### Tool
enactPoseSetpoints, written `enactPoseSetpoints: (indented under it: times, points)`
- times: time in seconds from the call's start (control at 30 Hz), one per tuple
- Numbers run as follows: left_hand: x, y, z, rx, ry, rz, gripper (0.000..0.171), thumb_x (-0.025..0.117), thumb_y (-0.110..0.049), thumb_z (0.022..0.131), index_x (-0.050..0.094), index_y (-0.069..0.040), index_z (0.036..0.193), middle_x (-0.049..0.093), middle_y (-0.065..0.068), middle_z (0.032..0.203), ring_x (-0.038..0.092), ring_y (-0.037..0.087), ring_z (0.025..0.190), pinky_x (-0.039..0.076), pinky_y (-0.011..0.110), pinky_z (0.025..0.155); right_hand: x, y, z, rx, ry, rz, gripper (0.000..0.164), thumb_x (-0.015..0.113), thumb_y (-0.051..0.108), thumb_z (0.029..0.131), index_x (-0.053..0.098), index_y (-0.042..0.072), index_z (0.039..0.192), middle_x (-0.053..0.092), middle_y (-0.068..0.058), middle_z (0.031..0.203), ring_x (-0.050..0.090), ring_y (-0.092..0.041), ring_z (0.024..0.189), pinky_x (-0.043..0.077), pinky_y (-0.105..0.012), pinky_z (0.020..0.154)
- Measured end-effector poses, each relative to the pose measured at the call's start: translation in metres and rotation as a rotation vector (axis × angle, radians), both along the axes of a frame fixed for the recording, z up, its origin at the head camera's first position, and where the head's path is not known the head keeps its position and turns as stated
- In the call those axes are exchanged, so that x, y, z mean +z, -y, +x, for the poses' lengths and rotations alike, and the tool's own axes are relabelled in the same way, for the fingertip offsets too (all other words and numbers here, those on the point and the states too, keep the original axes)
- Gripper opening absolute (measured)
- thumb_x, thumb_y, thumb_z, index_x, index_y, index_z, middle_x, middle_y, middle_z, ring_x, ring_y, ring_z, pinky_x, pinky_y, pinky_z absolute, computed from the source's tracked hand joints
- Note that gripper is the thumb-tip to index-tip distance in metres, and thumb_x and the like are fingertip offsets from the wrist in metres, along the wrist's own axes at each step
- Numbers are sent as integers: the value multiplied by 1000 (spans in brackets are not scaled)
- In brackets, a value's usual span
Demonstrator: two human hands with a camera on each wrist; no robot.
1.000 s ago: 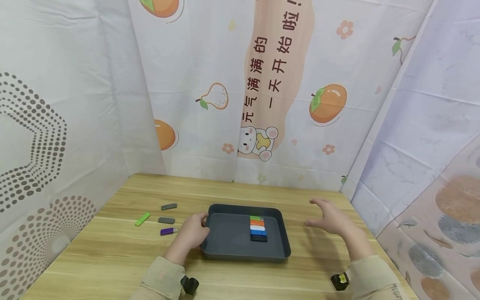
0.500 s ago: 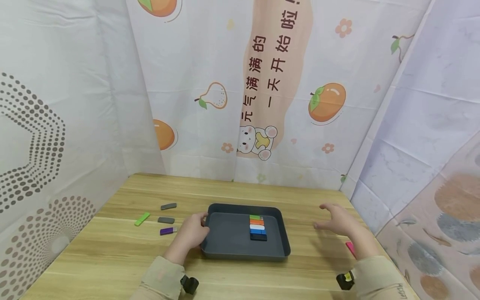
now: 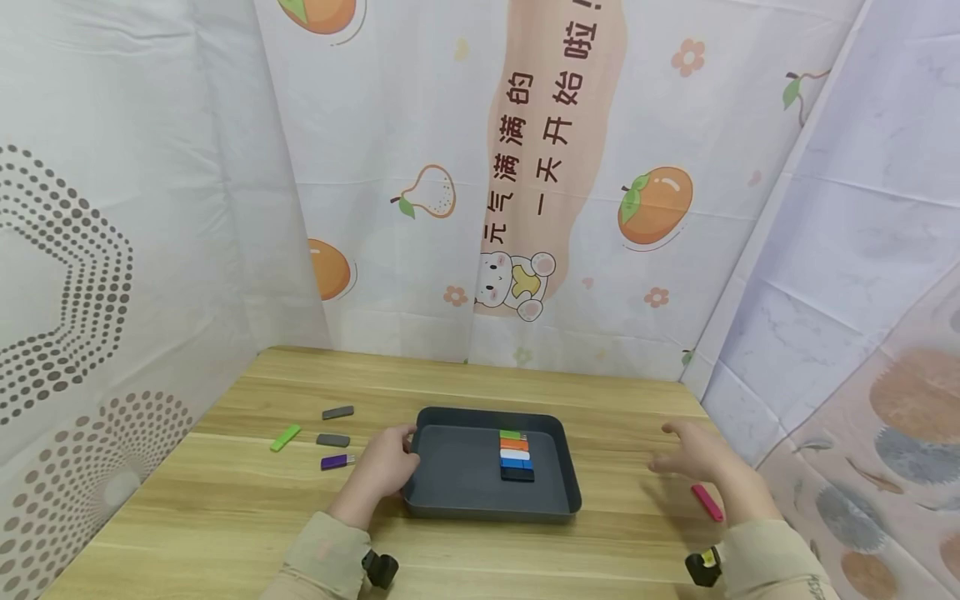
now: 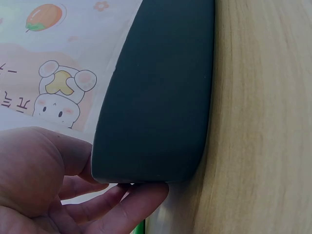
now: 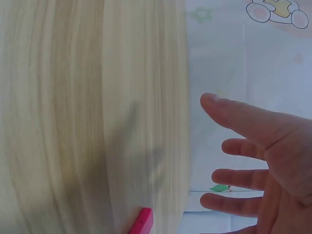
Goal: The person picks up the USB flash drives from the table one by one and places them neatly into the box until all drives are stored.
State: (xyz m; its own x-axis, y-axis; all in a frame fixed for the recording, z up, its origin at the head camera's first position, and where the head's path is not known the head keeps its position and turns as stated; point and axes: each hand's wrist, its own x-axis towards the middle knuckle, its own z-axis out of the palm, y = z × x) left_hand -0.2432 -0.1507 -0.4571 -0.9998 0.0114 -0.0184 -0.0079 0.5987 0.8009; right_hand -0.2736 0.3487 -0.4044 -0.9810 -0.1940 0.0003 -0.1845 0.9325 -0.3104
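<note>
My left hand (image 3: 386, 462) grips the left wall of a dark grey tray (image 3: 457, 475), thumb over the rim and fingers against the outside. Close up, the left wrist view shows the tray's side wall (image 4: 156, 97) with the fingers at its corner. Inside the tray, toward its right, several USB sticks lie side by side in a column, from a green one (image 3: 512, 436) at the back to a black one (image 3: 517, 475) in front. My right hand (image 3: 697, 454) hovers above the table with fingers spread, holding nothing. Nearest to it lies a pink USB stick (image 3: 707, 502), beside the wrist.
Left of the tray, on the wooden table (image 3: 225, 517), lie a purple USB stick (image 3: 336, 462), a bright green one (image 3: 285, 437) and two grey ones, the front one (image 3: 333, 440) near the purple. Printed curtains (image 3: 420, 275) hang behind and on both sides.
My right hand has moved right and slightly toward me, away from the tray, and the pink USB stick has come into sight by the forearm. My left hand and the tray have stayed put.
</note>
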Motion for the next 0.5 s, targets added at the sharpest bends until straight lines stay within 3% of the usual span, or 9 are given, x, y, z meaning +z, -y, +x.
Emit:
enactPoseSetpoints:
  times: [0.17,0.5]
  points:
    - [0,-1,1,-5,5,-1,53,62,0,92,52,4,144,63,22,116,62,21,73,54,31,46,-4,-5,2,-22,6,54,86,88,39,74,54,-14,132,55,-40,127,51,-61,115,42,-71,94]
    - [-1,-1,1,-5,-1,8,53,62,0,91,52,5,144,63,22,115,62,20,68,53,31,45,-13,-17,5,-40,47,45,85,89,39,74,54,-16,129,56,-41,124,50,-61,115,43,-70,94]
